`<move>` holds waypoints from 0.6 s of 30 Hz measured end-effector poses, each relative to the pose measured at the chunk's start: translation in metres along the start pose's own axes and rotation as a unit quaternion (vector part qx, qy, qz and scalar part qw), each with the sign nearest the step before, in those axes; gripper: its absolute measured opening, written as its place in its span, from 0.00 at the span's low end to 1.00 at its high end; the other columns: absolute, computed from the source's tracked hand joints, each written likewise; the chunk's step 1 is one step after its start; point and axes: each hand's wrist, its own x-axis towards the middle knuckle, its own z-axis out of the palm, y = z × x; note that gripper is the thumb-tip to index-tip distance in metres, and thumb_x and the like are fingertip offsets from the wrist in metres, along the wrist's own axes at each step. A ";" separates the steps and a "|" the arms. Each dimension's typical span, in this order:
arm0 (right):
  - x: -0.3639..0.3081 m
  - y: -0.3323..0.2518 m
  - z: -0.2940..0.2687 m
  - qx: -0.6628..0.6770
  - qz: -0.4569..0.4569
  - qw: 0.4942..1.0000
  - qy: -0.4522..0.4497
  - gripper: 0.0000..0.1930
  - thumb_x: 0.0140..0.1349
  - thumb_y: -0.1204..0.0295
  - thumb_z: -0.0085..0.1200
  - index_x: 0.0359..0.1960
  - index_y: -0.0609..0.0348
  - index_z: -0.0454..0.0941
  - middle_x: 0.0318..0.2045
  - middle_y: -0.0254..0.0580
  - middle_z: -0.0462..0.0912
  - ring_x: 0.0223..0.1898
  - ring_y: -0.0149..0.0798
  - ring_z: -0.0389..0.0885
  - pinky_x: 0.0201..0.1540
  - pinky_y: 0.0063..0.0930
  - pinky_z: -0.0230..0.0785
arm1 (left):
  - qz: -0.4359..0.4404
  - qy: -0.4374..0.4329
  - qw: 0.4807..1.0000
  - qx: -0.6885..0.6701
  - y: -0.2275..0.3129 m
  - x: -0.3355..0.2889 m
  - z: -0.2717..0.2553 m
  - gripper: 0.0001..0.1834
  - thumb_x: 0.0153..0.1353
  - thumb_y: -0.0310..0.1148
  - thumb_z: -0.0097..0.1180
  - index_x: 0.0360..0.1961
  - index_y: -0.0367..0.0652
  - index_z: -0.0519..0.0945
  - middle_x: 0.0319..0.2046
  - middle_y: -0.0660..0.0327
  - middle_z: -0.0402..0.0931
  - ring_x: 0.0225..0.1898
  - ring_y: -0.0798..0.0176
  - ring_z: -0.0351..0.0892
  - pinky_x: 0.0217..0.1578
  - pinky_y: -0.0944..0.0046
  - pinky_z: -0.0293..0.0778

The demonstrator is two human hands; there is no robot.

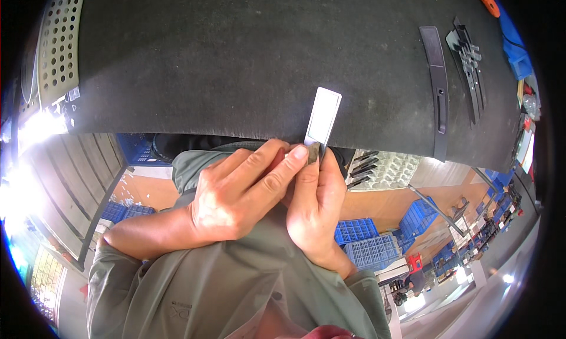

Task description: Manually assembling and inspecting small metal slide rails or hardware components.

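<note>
At the near edge of a dark work surface (236,62), my two hands meet around a slim rectangular strip (323,115) whose upper face shines white in the light. My right hand (318,206) grips the strip's lower end, its fingers closed. From the left, my left hand (236,188) reaches across with curled fingers, its thumb pressed against a small dark grey-brown piece (313,154) lying on the strip's lower end. The left fingertips are partly hidden. To the right lies a long dark plastic part (437,91) with a slot, beside several narrow dark parts (469,68).
A light perforated panel (61,41) stands at the left. An orange handle (486,0) and a blue bin (516,56) sit at the far right. Below the table edge are a moulded grey tray (389,171) holding black parts and blue crates (372,252).
</note>
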 end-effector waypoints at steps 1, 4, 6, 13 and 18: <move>0.000 0.001 0.000 0.005 -0.007 1.000 0.003 0.11 0.80 0.69 0.45 0.39 0.64 0.72 0.25 0.33 0.73 0.28 0.24 0.67 0.29 0.24 0.63 | -0.021 -0.031 0.999 -0.021 0.004 0.003 -0.006 0.30 0.49 0.22 0.67 0.57 0.30 0.81 0.44 0.45 0.82 0.29 0.58 0.81 0.27 0.64 0.80; 0.000 0.001 -0.001 0.010 -0.002 1.000 -0.002 0.11 0.80 0.69 0.45 0.39 0.64 0.72 0.25 0.33 0.74 0.28 0.23 0.67 0.29 0.23 0.63 | -0.044 -0.064 0.996 -0.043 0.006 0.003 -0.010 0.30 0.51 0.18 0.69 0.59 0.28 0.79 0.45 0.42 0.82 0.32 0.52 0.84 0.31 0.61 0.82; -0.001 0.001 -0.002 0.012 0.004 1.000 -0.003 0.11 0.80 0.69 0.45 0.40 0.64 0.73 0.26 0.34 0.74 0.29 0.24 0.68 0.30 0.23 0.64 | -0.046 -0.066 0.996 -0.044 0.006 0.003 -0.010 0.30 0.51 0.18 0.69 0.59 0.29 0.79 0.45 0.42 0.82 0.32 0.51 0.84 0.31 0.60 0.83; -0.001 0.002 -0.003 -0.006 -0.005 1.000 -0.007 0.11 0.79 0.68 0.46 0.42 0.64 0.74 0.29 0.39 0.78 0.32 0.27 0.72 0.35 0.26 0.68 | -0.047 -0.063 0.996 -0.050 0.006 0.004 -0.009 0.29 0.52 0.17 0.68 0.59 0.29 0.79 0.45 0.42 0.82 0.34 0.50 0.86 0.32 0.59 0.84; -0.001 0.000 -0.002 -0.014 -0.010 1.000 -0.004 0.11 0.79 0.67 0.46 0.43 0.64 0.75 0.29 0.39 0.79 0.31 0.28 0.73 0.35 0.26 0.69 | -0.046 -0.055 0.996 -0.044 0.006 0.003 -0.008 0.29 0.52 0.17 0.68 0.58 0.30 0.80 0.45 0.42 0.83 0.34 0.50 0.86 0.32 0.59 0.83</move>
